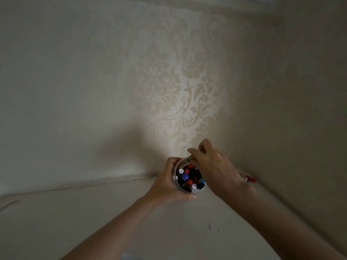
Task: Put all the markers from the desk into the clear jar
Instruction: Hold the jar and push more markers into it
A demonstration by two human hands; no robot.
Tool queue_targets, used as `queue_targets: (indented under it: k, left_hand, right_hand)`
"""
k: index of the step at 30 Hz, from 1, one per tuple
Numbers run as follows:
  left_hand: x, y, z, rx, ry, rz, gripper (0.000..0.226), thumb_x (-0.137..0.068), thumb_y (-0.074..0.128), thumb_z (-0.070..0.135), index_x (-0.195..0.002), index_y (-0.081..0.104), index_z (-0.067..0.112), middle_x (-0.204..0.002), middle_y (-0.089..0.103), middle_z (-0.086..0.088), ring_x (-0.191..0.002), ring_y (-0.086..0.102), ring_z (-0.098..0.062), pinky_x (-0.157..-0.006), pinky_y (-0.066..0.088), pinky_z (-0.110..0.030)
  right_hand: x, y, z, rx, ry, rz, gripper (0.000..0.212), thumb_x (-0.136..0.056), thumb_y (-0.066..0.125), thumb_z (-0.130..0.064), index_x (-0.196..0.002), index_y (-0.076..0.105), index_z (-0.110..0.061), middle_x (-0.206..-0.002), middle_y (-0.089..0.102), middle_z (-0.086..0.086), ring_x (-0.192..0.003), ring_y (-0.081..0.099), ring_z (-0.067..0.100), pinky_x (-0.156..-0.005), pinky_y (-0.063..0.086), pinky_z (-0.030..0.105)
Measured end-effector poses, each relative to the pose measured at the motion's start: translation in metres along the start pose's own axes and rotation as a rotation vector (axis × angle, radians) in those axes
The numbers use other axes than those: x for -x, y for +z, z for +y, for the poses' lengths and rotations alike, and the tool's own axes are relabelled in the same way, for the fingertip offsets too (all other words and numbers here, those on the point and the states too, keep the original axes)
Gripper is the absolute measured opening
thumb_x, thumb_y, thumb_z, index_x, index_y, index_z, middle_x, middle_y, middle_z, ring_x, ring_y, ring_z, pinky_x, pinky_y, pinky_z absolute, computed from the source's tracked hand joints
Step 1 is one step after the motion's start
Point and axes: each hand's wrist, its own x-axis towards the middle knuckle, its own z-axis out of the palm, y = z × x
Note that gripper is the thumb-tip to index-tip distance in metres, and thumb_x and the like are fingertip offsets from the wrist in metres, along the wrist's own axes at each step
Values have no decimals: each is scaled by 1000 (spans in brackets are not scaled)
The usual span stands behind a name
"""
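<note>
Head | left hand (165, 182) grips jar (183, 188) | right hand (212, 166) pinches marker (186, 160) over rim

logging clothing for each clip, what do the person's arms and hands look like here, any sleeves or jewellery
Both forearms are bare right down to the bottom edge of the picture, with no sleeves in view. The left hand and right hand wear no gloves, and no rings, watch or bracelets show. The dim light could hide something small.

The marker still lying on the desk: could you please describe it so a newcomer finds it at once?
Follow the desk to its far right corner by the wall. Beyond the right hand over the clear jar lies a red-capped marker, the only one visible outside it.
</note>
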Motion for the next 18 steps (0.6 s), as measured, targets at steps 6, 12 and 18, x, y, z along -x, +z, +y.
queue_targets:
  k: [6,12,18]
  left_hand:
    - [2,-3,-2,-21,2,22,89,-57,97,9,-120,39,34,-115,62,16,-104,62,14,-79,51,-6]
    - [-2,0,-10,-29,65,48,91,-52,97,13,-115,41,47,-114,64,20,-108,67,-3,-85,58,-25]
    - [-4,1,-15,-23,100,59,91,-50,97,20,-117,43,48,-118,62,23,-115,66,-11,-93,59,-37]
  right_hand:
    - [-4,25,-1,-83,-108,278,36,-78,71,-18,-107,51,-20,-88,64,-3,-67,61,16,-44,48,27]
    - [3,57,2,-313,-37,266,25,-79,69,-14,-103,64,-17,-104,60,5,-77,61,17,-58,57,28]
    - [10,70,9,-31,24,286,47,-56,82,-8,-99,67,-16,-83,68,0,-70,60,22,-51,48,29]
